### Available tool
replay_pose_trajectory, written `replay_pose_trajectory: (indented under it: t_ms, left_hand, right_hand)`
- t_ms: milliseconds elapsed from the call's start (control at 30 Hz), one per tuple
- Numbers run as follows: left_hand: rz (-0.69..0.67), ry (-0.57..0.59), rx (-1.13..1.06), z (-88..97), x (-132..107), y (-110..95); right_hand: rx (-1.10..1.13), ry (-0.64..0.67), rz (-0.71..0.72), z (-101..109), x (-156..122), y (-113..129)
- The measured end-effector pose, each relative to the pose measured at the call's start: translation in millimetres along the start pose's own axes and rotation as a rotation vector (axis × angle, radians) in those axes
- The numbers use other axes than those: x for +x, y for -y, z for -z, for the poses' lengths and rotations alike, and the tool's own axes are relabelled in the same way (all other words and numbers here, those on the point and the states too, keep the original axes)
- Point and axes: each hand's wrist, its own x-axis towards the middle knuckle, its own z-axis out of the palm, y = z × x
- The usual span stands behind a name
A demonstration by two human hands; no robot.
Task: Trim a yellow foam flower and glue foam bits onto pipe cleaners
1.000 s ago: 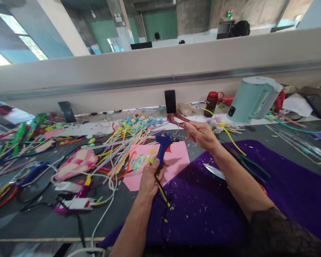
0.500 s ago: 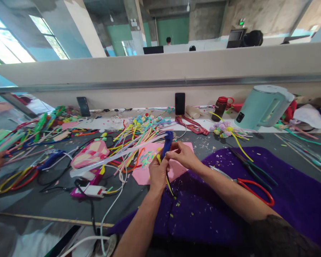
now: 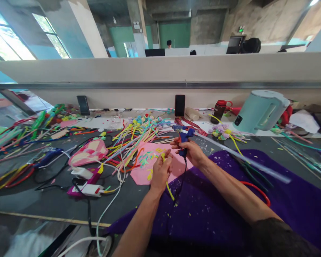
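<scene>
Behind a dark, matte tabletop (image 3: pixel 56 203) runs a smooth, pale partition (image 3: pixel 149 70) with a metal rail (image 3: pixel 123 85) along it. At far left lies a tangled heap of fuzzy stems (image 3: pixel 5 139) in pinks, greens and reds, with yellow and red-orange loop handles (image 3: pixel 13 178) nearer the front. A slim, glossy phone (image 3: pixel 83 105) leans against the partition; in front of it sits a soft, rounded pink-and-cream piece (image 3: pixel 88 151), then a magenta power strip (image 3: pixel 96 177) bearing blocky white plugs. Next, a loose fan of pastel craft stems (image 3: pixel 135 135) spreads toward an angular pink sheet (image 3: pixel 139 175) strewn with short, bright clippings (image 3: pixel 146 159). Over that sheet, the left hand (image 3: pixel 160 173) has its grip closed on a fuzzy yellow stem (image 3: pixel 169 191), which hangs below the fingers. Just to its right, the right hand (image 3: pixel 194 152) has its grip wrapped round the handle of a hard plastic blue glue gun (image 3: pixel 186 134), nozzle facing left; a long, translucent stick (image 3: pixel 246 157) juts rightward from its back. Velvety purple cloth (image 3: pixel 216 217), flecked with scraps, spreads beneath the forearms. Beyond stand a dark, red-capped bottle (image 3: pixel 218 112), a lilac pompom cluster (image 3: pixel 219 132) and a smooth, mint-green kettle (image 3: pixel 259 110).
</scene>
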Motion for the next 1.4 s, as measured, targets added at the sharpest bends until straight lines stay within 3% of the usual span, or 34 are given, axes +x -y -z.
replay_pose_trajectory:
  t_ms: [133, 300, 400, 500, 600, 1233, 1400]
  left_hand:
    - [0.226, 0.161, -0.297, 5.1, 4.1, -0.8]
    - [0.348, 0.281, -0.286, 6.2, 2.1, -3.2]
    - [0.353, 0.236, -0.152, 5.4, 2.0, -3.1]
    - [0.302, 0.105, -0.043, 6.3, 4.9, -1.9]
    - [0.28, 0.024, -0.075, 8.7, 8.1, -1.8]
    - [0.347, 0.287, -0.169, 14.2, 4.8, -5.6]
    - [0.385, 0.228, -0.206, 15.0, 7.2, -5.7]
  right_hand:
    - [-0.013, 0.081, 0.007, 13.4, -20.8, 11.0]
    - [-0.298, 0.11, -0.02, 33.5, -64.3, 8.7]
    - [-0.472, 0.155, 0.011, 46.2, -74.8, 4.5]
    - [-0.489, 0.17, 0.048, 52.7, -72.7, -0.8]
    - [-0.482, 0.124, 0.063, 53.3, -69.0, -3.9]
    - [-0.612, 0.234, 0.043, 52.7, -80.6, -10.9]
    - [-0.565, 0.19, 0.036, 47.3, -81.2, -9.1]
